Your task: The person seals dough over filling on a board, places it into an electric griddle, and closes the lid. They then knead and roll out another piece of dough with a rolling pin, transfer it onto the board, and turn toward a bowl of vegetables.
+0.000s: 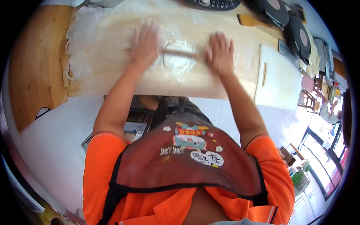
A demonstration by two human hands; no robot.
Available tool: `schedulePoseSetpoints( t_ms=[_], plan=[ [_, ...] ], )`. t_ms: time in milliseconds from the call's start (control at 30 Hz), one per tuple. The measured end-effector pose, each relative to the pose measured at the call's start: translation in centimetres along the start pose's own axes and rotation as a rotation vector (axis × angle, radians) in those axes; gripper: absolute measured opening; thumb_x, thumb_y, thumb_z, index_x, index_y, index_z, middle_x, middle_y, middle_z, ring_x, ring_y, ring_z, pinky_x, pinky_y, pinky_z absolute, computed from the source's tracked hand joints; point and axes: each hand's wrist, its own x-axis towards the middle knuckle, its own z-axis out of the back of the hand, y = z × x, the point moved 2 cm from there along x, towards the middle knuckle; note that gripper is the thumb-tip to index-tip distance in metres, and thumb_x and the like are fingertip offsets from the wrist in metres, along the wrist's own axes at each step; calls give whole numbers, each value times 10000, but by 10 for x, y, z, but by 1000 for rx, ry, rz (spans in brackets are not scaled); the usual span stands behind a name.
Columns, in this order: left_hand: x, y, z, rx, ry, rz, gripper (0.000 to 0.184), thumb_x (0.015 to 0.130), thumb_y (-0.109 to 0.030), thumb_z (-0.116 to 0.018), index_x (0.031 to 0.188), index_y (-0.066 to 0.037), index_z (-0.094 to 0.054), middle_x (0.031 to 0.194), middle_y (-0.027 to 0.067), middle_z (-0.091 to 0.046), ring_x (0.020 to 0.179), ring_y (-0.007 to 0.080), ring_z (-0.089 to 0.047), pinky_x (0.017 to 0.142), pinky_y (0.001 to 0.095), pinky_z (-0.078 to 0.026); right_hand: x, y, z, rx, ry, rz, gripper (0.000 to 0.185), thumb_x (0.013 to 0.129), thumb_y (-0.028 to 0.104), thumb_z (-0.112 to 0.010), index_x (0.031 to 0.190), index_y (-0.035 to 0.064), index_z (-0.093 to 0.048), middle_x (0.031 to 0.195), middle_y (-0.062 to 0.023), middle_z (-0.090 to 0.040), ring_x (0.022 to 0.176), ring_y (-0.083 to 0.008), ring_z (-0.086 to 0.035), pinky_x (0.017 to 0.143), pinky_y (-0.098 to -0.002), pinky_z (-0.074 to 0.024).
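Two Hands Are Rolling Flat Dough

The left hand and the right hand are reaching out over the pale wood surface. A thin rolling pin is going from side to side between them. The left hand is touching one end, and the right hand is touching the other end. Both hands are looking blurry. The left fingers are pointing out straight, and they are not curling around the pin. The right fingers are opening out a little, with gaps between them, and they are not curling around it either.

The dough is lying flat on the surface, between the two hands. It is looking white and nearly round. The pin is crossing over its far part, the part away from the person. White flour is lying around the dough.

On the left, a crinkly clear sheet is covering part of the surface. On the right, a white board is lying flat, with a long slot near one side. Farther up, a flat wood tool is lying near some round black things. A black machine with a knob is sitting at the top edge of the view.

The person is wearing an orange shirt and a brown-red apron with cartoon pictures on it.
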Motion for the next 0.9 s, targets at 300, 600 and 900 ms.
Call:
schedulePoseSetpoints(
  t_ms=[300, 600, 900],
  plan=[
    [38, 21, -21, -74, -12, 169, 753, 1018, -470, -557, 1609, -58, -337, 1696, 136, -299, 1580, 333, -239, 1265, 582, -171, 48, -24, 1, -93, 16, 241, 631, 1059, 459, -448, 1565, 83, -422, 1628, -102, -412, 1548, -293, -295, 1262, -536, -208],
    [-66, -15, -6, -312, 37, -22, 714, 1002, -413, -589, 1575, -36, -387, 1678, 151, -332, 1563, 340, -283, 1248, 610, -188, -62, 7, 44, 248, 218, 227, 696, 1034, 460, -460, 1591, 52, -374, 1678, -146, -329, 1579, -296, -251, 1281, -515, -166],
    [56, 8, -32, -116, -39, 176, 741, 998, -422, -604, 1594, -58, -357, 1689, 135, -309, 1576, 317, -248, 1244, 658, -142, 15, -34, -1, 77, 205, 87, 666, 1048, 418, -438, 1603, 60, -352, 1684, -138, -314, 1582, -307, -232, 1274, -543, -156]
  ],
)
